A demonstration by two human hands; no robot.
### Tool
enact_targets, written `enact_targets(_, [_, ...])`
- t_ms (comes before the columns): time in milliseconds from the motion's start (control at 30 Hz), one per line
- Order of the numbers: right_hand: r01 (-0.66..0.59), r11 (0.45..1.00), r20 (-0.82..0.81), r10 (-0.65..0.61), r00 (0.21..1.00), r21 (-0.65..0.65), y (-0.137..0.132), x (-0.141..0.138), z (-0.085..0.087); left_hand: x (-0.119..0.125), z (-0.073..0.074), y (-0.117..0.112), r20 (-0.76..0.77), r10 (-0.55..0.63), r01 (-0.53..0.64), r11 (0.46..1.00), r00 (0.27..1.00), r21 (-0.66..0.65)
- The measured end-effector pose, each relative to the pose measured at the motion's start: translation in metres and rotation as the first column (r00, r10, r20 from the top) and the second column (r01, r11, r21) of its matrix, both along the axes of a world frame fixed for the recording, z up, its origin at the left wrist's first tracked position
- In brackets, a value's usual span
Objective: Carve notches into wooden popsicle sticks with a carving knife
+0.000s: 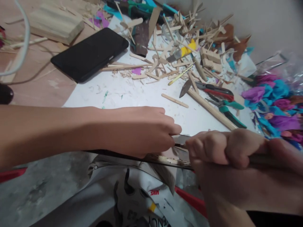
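Observation:
My left hand lies palm down at the near edge of the white work surface, its fingers curled and pinched on a small thin piece I cannot make out. My right hand is a closed fist around the handle of a knife, whose blade points left and meets the left fingertips. A thin wooden strip runs along the table edge just below both hands.
A black phone lies at the back left beside a wooden block. A heap of wooden stick offcuts fills the back. Red and green pliers and coloured paper flowers sit at the right.

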State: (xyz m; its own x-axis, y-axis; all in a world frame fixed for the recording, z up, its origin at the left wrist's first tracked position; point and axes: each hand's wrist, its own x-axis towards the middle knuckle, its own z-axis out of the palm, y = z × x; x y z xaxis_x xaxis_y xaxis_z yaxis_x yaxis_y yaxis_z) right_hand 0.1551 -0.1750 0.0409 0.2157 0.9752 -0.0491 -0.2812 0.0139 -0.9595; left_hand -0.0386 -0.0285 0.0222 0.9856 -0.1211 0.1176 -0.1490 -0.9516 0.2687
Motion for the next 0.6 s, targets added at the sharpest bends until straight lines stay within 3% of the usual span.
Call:
enact_targets(200, [0.071, 0.982, 0.016, -0.075, 0.997, 0.174, 0.006, -0.015, -0.006, -0.002, -0.001, -0.002, 0.035, 0.019, -0.018, 1.0, 0.999, -0.018])
enact_targets(367, [-0.075, 0.986, 0.052, 0.068, 0.996, 0.15, 0.017, -0.016, -0.001, -0.002, -0.003, -0.002, 0.061, 0.006, -0.006, 1.0, 0.998, 0.0])
enact_targets(500, [-0.073, 0.984, 0.111, 0.055, 0.992, 0.161, 0.014, -0.015, 0.0, -0.001, -0.001, -0.002, 0.036, 0.011, -0.01, 1.0, 0.999, -0.029])
enact_targets(600, [-0.073, 0.986, 0.043, 0.067, 0.997, 0.148, 0.004, -0.011, -0.005, -0.003, 0.001, -0.003, 0.081, 0.023, -0.022, 1.0, 0.996, -0.018])
